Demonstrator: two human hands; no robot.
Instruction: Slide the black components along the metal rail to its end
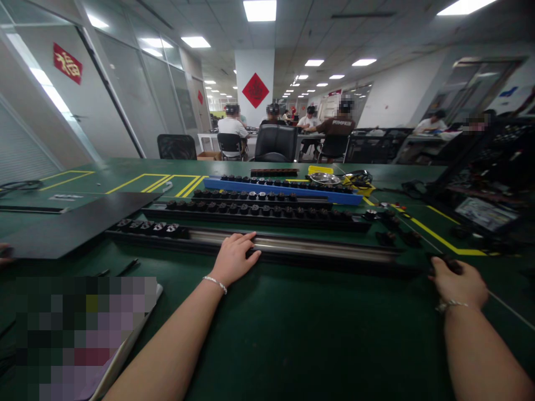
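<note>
A long black channel (317,249) with a shiny metal inside lies across the table before me. At its left end sit several black socket modules (146,226). My left hand (236,256) rests on the middle of this channel, fingers stretched over its near wall and thumb apart. Off the channel's right end, my right hand (457,281) is closed around a small black part (455,264), mostly hidden by the fingers. Behind lies another black channel (259,217) filled with a row of round black modules. Loose black parts (387,238) lie left of my right hand.
Farther back are a blue channel (284,189) with modules, a metal dish (325,178) and a yellow tray (320,169). A dark flat panel (79,223) lies left, with another person's hand (5,253) at its edge. A blurred-out item (83,334) is front left.
</note>
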